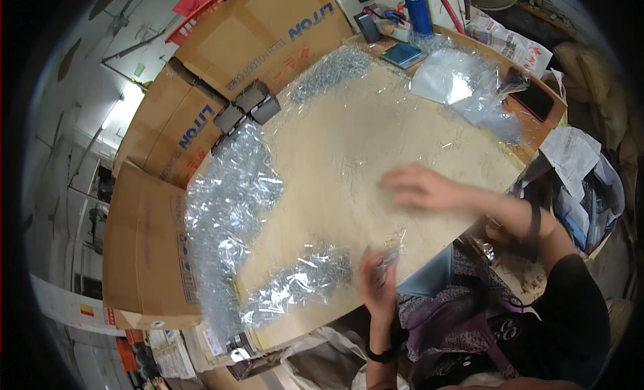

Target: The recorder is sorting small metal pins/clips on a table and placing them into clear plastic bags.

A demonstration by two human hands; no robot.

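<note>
Left hand (376,288) at the table (315,141) edge, curled round a bunch of shiny pins (384,269). Right hand (429,190), blurred, fingers extended, is nearer the loose pins (354,164), which lie leftward of its fingertips, axes mixed.

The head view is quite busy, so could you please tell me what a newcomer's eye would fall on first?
Most likely the glittering heap of thin clear pieces along the left side of the pale tabletop, with tall brown cardboard standing behind it. Next, perhaps, the blurred right hand over the table's right part, and the left hand at the near edge, holding something small and shiny.
</note>
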